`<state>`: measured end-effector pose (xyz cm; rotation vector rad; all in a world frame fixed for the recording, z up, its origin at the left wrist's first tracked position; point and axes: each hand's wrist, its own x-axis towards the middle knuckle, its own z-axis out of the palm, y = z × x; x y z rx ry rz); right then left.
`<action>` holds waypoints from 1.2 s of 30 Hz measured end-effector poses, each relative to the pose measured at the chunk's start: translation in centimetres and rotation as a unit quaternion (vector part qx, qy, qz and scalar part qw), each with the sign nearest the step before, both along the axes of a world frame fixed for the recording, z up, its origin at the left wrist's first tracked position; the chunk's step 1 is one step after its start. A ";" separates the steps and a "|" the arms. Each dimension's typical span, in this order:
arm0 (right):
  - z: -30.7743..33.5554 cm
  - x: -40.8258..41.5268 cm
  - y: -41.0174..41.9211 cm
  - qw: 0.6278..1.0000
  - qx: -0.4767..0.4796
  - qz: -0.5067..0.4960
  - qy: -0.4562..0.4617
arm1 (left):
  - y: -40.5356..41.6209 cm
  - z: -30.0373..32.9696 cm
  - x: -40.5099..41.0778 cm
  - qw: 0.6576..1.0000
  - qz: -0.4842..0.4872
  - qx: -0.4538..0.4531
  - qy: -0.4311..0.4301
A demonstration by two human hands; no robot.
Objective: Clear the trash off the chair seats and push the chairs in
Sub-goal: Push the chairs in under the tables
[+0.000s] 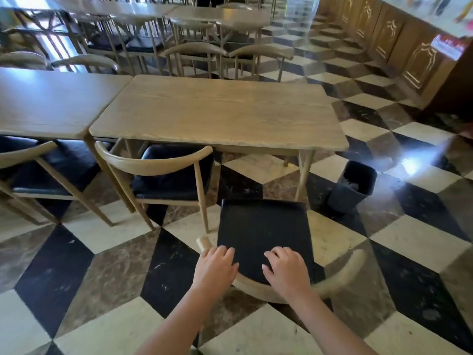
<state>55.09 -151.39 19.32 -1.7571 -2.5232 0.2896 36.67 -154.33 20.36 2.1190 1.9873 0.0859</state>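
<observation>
A wooden chair with a black seat (263, 226) stands pulled out from the wooden table (217, 114), its curved backrest (340, 275) nearest me. My left hand (216, 265) grips the left part of the backrest, fingers curled over its top. My right hand (286, 267) grips the backrest further right in the same way. The seat shows bare black with no trash on it. A dark grey bin (353, 185) with crumpled paper inside stands on the floor right of the table.
A second chair (163, 165) sits tucked under the table's left half, and a third chair (38, 170) stands under the neighbouring table (51, 101). More tables and chairs fill the back. A wooden counter (399, 47) runs along the right. The floor is checkered tile.
</observation>
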 end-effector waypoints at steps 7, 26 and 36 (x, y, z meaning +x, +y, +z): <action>-0.5 10.9 -1.1 0.999 0.003 0.044 0.019 | -2.0 -2.2 10.1 0.998 0.015 -0.043 -0.032; -2.9 15.2 -0.2 0.986 -0.089 0.129 -0.050 | -1.5 -3.9 13.4 0.996 0.030 -0.089 -0.003; -4.0 13.4 3.1 0.984 -0.073 0.137 -0.086 | 1.0 -5.1 11.1 0.997 0.000 -0.073 0.015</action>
